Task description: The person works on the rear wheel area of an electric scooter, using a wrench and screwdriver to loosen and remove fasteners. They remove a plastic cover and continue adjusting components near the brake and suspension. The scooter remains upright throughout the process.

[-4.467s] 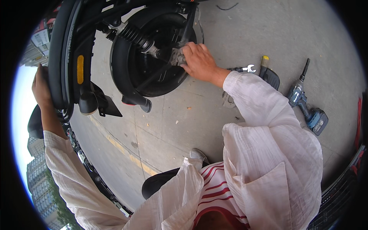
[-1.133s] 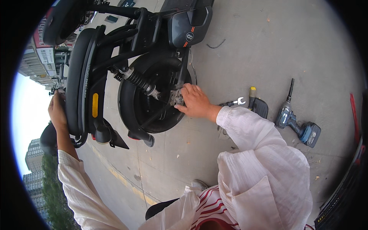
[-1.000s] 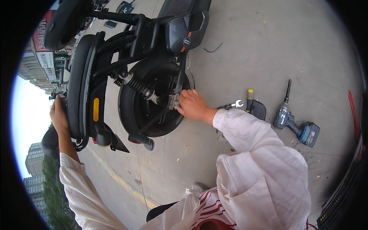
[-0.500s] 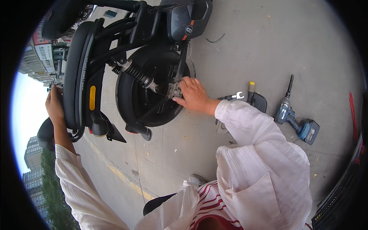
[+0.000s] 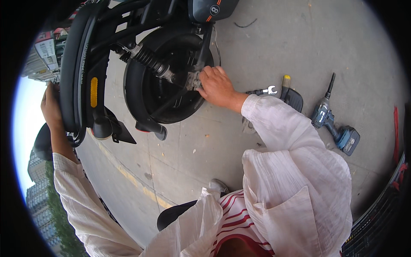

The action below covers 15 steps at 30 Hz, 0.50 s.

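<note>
A black electric scooter [image 5: 171, 10] shows its rear end at the upper left. My left hand [image 5: 50, 105] lies against the far side of its black seat [image 5: 72, 81], fingers curled over the edge and partly hidden. My right hand [image 5: 217, 87] is closed around the metal bracket [image 5: 192, 81] at the hub of the rear wheel [image 5: 147, 100], thumb below and fingers above; the fingertips are partly out of sight. Beside the bracket runs a coil shock absorber [image 5: 147, 61].
Right of my right hand, a wrench [image 5: 269, 90], a yellow-ended handle [image 5: 286, 81] and a dark footrest-like piece [image 5: 294, 102] lie on the concrete. Farther right is a cordless impact driver [image 5: 327, 115]. A short black strip [image 5: 246, 23] lies beyond. My shoe [image 5: 219, 185] is below.
The scooter and both hands appear higher in the picture and slightly left, while the tools on the ground have shifted up and right. Each hand stays on the same part.
</note>
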### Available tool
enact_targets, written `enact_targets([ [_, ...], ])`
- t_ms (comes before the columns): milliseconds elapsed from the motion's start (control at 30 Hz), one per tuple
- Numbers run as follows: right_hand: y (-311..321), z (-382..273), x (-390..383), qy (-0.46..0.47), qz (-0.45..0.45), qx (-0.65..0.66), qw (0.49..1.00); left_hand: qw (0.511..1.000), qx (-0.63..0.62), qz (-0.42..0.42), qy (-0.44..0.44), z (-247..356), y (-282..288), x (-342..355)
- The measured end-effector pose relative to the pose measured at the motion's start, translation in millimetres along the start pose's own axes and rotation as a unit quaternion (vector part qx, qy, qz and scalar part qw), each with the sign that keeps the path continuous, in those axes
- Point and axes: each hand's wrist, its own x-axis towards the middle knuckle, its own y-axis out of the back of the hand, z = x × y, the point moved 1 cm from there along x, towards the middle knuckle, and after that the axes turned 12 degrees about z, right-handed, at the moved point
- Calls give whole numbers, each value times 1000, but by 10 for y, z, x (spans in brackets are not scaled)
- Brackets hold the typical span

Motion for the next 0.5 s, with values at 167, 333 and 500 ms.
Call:
enact_targets([
  [167, 58, -35, -15, 14, 112, 36, 993, 1000, 7, 1, 4, -34, 13, 18],
  [333, 42, -10, 13, 33, 80, 15, 996, 1000, 12, 18, -1, 17, 11, -3],
  [500, 14, 34, -22, 35, 82, 43, 995, 1000, 5, 1, 1, -25, 25, 34],
])
